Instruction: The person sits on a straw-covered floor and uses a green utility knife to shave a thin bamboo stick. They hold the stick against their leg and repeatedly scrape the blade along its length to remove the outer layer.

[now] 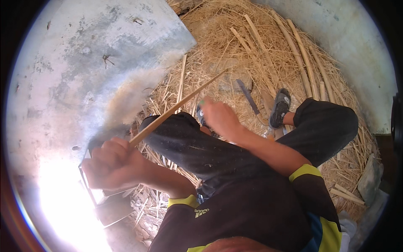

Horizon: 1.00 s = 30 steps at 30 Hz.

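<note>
**A thin cane strip held across the knee**

The left hand (113,161) is clenched around the lower end of a long, pale strip (178,107), which runs up and to the right, over the left knee (176,126). The right hand (218,117) sits near the middle of the strip, fingers closed on something small with a green part; I cannot tell exactly what it is, or whether it touches the strip.

The strip looks light, narrow and springy, probably stiff along its length but easy to bend or split. Its edges may be sharp, so a firm grip near the thick end seems best. Shavings (235,54) and thicker canes (300,59) cover the floor, and a flat blade (247,95) lies near the sandal (280,107).
</note>
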Available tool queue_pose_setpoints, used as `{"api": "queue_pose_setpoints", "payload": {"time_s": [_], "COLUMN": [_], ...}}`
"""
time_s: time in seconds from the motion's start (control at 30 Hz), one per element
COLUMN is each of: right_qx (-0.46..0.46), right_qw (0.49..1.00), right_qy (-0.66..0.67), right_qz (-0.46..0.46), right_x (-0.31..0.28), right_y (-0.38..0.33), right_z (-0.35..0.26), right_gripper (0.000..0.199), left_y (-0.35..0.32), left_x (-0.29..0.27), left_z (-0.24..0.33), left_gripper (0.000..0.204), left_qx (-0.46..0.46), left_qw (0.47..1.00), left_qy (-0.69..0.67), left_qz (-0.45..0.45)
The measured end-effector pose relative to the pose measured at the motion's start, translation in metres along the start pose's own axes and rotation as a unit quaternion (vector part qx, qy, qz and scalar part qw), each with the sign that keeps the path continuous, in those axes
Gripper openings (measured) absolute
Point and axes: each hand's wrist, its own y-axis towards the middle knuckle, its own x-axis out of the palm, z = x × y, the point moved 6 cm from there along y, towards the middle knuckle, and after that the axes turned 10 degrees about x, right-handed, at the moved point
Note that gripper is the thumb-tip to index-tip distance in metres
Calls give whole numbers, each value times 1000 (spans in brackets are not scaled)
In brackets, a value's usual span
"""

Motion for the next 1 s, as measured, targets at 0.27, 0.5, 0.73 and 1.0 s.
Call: {"api": "queue_pose_setpoints", "payload": {"time_s": [0.27, 0.5, 0.73, 1.0], "right_qx": [23, 117, -126, -133], "right_qw": [995, 985, 982, 989], "right_qy": [-42, -126, 121, -26], "right_qz": [-93, 17, -75, -53], "right_x": [-4, 19, -53, -70], "right_y": [0, 40, -60, -72], "right_z": [3, 123, -89, -103], "right_gripper": [21, 25, 24, 24], "left_y": [-3, -4, -27, -26], "left_x": [-6, -3, 3, 0], "left_z": [2, -1, 20, 15], "left_gripper": [39, 40, 38, 33], "left_qx": [24, 47, 59, 13], "left_qw": [998, 997, 995, 996], "left_qy": [49, 53, 79, -72], "left_qz": [12, 6, 1, -58]}}
